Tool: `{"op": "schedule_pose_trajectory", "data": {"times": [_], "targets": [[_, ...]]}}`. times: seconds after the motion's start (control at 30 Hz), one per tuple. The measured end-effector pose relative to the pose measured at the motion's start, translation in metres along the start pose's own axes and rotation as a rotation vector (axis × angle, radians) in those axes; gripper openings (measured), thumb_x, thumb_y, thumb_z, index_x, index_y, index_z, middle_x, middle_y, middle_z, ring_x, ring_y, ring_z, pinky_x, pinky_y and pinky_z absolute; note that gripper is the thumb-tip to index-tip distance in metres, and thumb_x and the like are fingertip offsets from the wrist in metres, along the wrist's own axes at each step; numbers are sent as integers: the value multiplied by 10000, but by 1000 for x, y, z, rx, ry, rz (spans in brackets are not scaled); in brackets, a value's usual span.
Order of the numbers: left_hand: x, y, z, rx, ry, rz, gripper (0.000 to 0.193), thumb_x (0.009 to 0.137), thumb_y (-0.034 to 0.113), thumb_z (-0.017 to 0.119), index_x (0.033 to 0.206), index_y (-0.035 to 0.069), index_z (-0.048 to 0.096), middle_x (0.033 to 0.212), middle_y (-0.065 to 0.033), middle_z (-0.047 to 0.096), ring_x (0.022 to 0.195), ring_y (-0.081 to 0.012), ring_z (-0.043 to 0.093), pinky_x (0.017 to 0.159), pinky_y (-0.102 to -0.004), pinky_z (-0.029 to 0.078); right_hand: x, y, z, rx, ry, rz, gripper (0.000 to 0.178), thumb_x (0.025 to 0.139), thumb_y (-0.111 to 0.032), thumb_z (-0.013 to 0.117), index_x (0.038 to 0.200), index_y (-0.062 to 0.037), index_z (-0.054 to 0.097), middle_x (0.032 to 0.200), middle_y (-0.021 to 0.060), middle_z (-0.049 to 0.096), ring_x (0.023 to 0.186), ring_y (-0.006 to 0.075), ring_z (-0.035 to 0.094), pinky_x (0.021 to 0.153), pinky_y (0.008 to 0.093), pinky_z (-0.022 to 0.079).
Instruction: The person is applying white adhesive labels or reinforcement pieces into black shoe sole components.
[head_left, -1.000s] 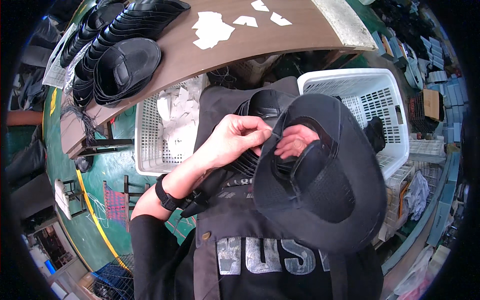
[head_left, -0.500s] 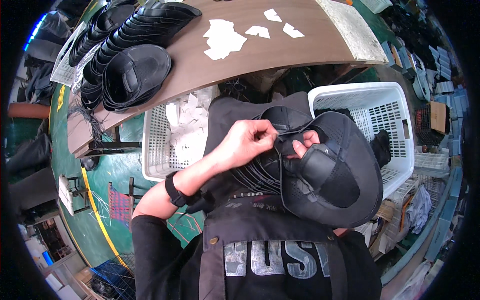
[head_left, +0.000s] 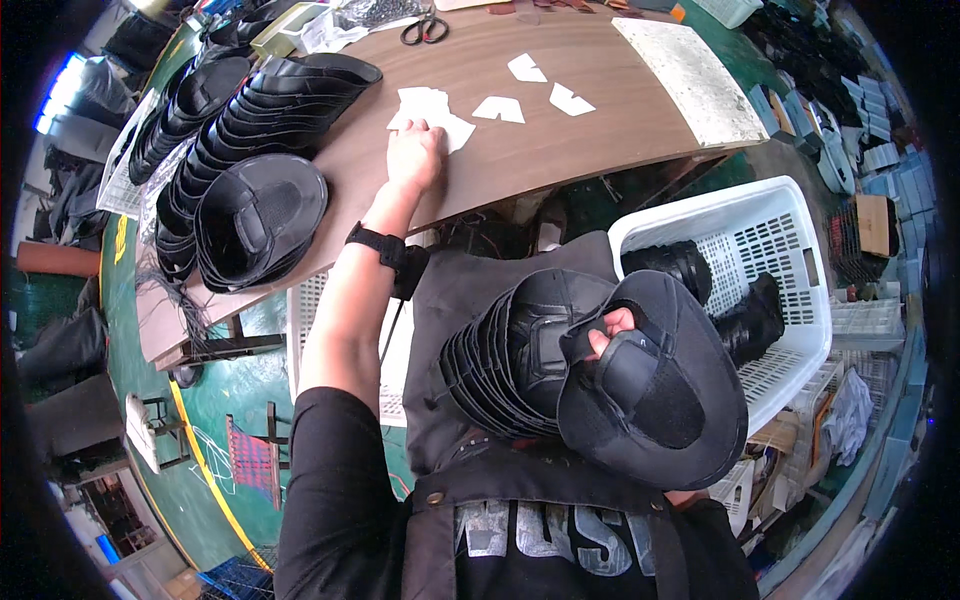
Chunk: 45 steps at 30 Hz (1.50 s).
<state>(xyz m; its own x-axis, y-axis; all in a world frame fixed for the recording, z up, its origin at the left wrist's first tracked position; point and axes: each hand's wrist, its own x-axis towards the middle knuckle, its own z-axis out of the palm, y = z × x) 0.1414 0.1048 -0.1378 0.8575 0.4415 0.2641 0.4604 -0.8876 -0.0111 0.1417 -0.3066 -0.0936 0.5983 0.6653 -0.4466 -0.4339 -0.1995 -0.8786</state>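
My left hand [head_left: 414, 156] reaches across to the table, its fingers bent and closed at a pile of white card pieces [head_left: 423, 104]. The fingertips touch the pile; how many pieces they grip is hidden. Over my lap, my right hand [head_left: 610, 331] holds a black shoe upper [head_left: 678, 400]. Only its fingers show, curled through the upper's opening; the palm is behind the material. Against that upper, on its left, leans a nested stack of similar black uppers [head_left: 490, 375] on my dark apron.
Three single white cards [head_left: 498, 109] lie right of the pile. Rows of nested black uppers [head_left: 262, 215] stand at the table's left, with scissors [head_left: 425, 31] farther back. A white basket [head_left: 815, 330] with black items sits at my right; another white basket [head_left: 300, 335] is under the table edge.
My left hand has left the upper and moved up and away to the card pile on the table. My right hand keeps its hold on the upper, which has shifted slightly down and left.
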Motion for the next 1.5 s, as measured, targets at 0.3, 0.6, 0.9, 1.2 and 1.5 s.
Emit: {"op": "schedule_pose_trajectory", "data": {"times": [0.3,0.6,0.9,1.2,1.5], "targets": [[13,-8,-3,-73,-115,-199,490,708,287,761,1160,169,612,1130,-129,573,1131,-294,516,913,-440,454,-2,-3,1,2,21,7,232,925,-124,589,1073,-42,430,906,92,613,744,194,649,644,284,529],[7,-10,-25,-209,150,8,101,724,193,688,794,132,650,741,-95,652,842,-274,601,730,-388,486,-16,-7,5,-13,31,6,199,919,-110,599,1029,-59,442,887,75,613,719,181,648,617,272,526],[-148,137,-165,-1685,-425,-183,109,875,120,653,879,58,563,704,35,610,652,-40,533,614,-206,423,-34,-33,17,-71,57,-96,127,929,-64,563,935,-83,438,834,52,593,644,146,624,596,256,519],[-197,157,-162,-1058,-352,25,218,856,172,674,871,22,515,656,-90,599,588,-128,549,575,-295,444,-39,-18,21,-75,10,-157,130,929,-60,560,933,-84,433,825,52,589,638,143,619,595,254,517],[-205,146,-158,-1111,-474,61,245,859,161,664,1018,-24,639,756,-91,659,698,-113,600,655,-294,484,-42,-3,33,-95,-33,-191,132,929,-56,557,931,-85,428,816,51,586,632,140,614,595,253,515]]}}
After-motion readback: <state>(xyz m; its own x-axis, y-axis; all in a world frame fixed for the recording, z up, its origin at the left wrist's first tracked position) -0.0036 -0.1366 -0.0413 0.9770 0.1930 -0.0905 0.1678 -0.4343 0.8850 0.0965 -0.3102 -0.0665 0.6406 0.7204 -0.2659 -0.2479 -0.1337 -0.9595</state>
